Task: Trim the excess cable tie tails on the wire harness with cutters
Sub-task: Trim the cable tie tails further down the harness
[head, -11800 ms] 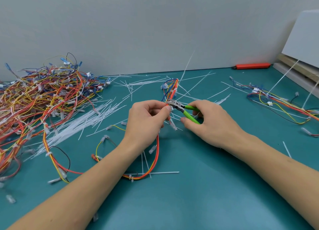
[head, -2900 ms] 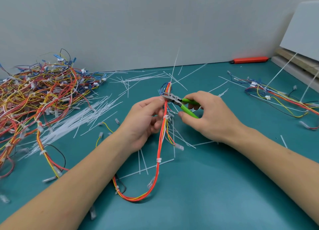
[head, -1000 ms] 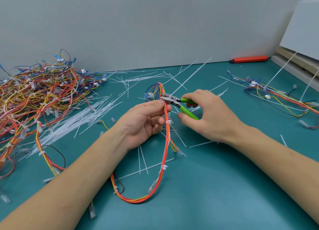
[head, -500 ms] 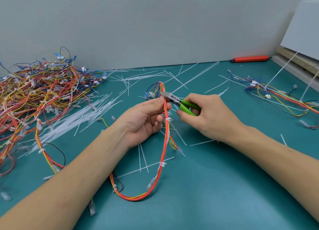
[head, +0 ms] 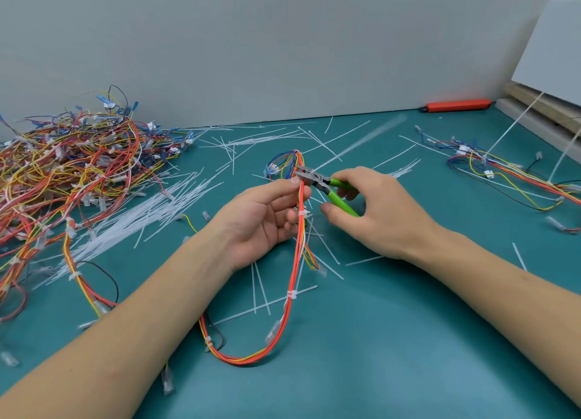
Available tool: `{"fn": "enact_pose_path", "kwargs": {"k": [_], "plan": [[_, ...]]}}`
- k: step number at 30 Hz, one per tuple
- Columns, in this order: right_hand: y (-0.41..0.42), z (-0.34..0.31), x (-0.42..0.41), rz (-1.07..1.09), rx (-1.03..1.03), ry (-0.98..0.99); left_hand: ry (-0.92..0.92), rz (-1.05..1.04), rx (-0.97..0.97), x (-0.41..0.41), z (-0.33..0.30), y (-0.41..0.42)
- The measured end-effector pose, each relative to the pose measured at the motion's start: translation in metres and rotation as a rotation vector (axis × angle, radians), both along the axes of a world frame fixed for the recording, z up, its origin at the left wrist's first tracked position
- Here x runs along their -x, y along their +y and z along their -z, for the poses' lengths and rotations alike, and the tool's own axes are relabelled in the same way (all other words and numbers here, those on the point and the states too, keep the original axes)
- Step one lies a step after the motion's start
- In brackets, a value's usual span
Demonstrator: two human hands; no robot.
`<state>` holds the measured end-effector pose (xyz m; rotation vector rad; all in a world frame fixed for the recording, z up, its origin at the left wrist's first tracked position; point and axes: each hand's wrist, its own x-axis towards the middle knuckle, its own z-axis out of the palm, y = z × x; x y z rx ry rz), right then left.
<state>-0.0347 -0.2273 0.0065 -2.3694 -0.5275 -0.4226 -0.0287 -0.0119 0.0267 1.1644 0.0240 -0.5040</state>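
Right now my forearms are coming in from the bottom corners over the teal mat (head: 393, 371). Nearest me, the wire harness (head: 294, 280) is sagging in a loop onto the mat, mostly red/orange wires with yellow, white ties cinched along it. Loose clear connectors (head: 167, 384) are lying beside the loop, left side.

My left hand (head: 261, 217) is sitting palm up, thumb and curled fingers pinching the harness just under its top bend, holding that section upright. My right hand (head: 374, 211) is wrapping around the green handles of the cutters (head: 327, 187), thumb under, fingers over. Cutter nose is touching the harness right at my left thumb tip; can't tell how far the blades are parted. 1 long white tie tail (head: 355, 145) is streaking up-right from the nose, blurred.

Further out: cut tie tails (head: 151, 211) are littering the mat, thickest on the left. Behind them, a big pile of harnesses (head: 69, 170) is sitting far left, another harness (head: 509, 173) is lying far right. An orange tool (head: 456, 105) is resting against the grey wall (head: 283, 41).
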Motion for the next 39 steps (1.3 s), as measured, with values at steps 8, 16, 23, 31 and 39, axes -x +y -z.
{"fn": "enact_pose_path", "kwargs": {"k": [8, 16, 23, 31, 39], "plan": [[-0.0019, -0.0003, -0.0008, 0.013, -0.023, 0.038, 0.008, -0.009, -0.018, -0.0015, 0.0024, 0.0007], [0.0025, -0.0001, 0.0018, 0.056, 0.039, 0.01, 0.016, -0.01, -0.015, 0.0004, 0.0, -0.0004], [0.0019, -0.0025, 0.003, 0.049, 0.084, 0.019, -0.003, -0.014, -0.038, -0.0006, 0.0017, -0.0007], [-0.0011, -0.0016, -0.0016, 0.066, 0.03, 0.005, 0.001, -0.02, -0.022, -0.001, 0.0015, -0.0009], [-0.0032, 0.0032, -0.0039, 0.035, 0.055, 0.029, -0.006, -0.02, -0.044, 0.0015, 0.0002, -0.0026]]}}
